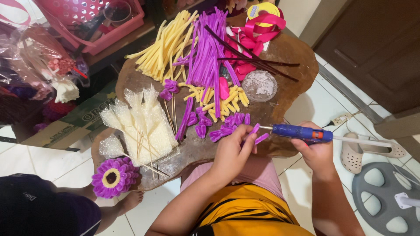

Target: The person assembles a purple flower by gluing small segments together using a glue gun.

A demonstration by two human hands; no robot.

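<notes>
My left hand [232,153] pinches a small purple folded petal piece [258,133] over the near edge of the round wooden table [288,57]. My right hand [317,150] grips a blue glue gun [302,132], its metal nozzle pointing left at the petal piece. More purple petal pieces [221,124] lie in a loose row just beyond my left hand, with short yellow pieces [225,105] behind them.
Long yellow [164,43] and purple [210,48] fuzzy stems, pink ribbon [256,30], a clear lid [259,85], cellophane cones on sticks [140,126] and a finished purple flower [114,177] are on the table. Another person's leg [127,203] is at lower left. A sandal [351,153] lies right.
</notes>
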